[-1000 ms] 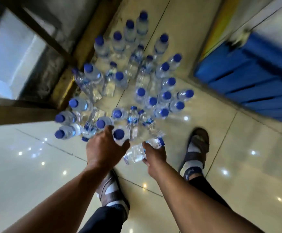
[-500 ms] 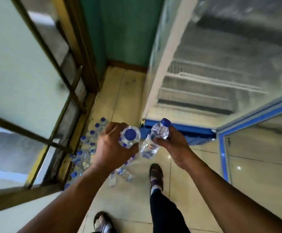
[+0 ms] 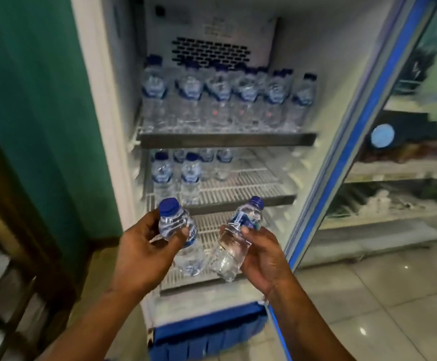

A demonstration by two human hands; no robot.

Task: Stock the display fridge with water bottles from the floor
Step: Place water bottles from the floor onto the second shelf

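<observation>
My left hand (image 3: pixel 140 252) grips a small clear water bottle (image 3: pixel 179 230) with a blue cap, held upright. In my right hand (image 3: pixel 262 256) is a second blue-capped bottle (image 3: pixel 234 243), tilted to the right. Both hands are in front of the open display fridge (image 3: pixel 329 105), level with its lowest wire shelf (image 3: pixel 212 233). A full row of bottles (image 3: pixel 222 100) stands on the top shelf. Several bottles (image 3: pixel 186 170) stand at the left of the middle shelf (image 3: pixel 251 186). The bottles on the floor are out of view.
The glass fridge door (image 3: pixel 383 142) with a blue frame stands open to the right. A green wall (image 3: pixel 37 100) and a dark wooden frame (image 3: pixel 24 230) lie to the left. A blue grille (image 3: pixel 207 332) runs along the fridge's base. Glossy tiled floor (image 3: pixel 381 295) spreads at lower right.
I picked two bottles off the floor, one in each hand, and lifted them. My view rose from the floor to the open fridge shelves.
</observation>
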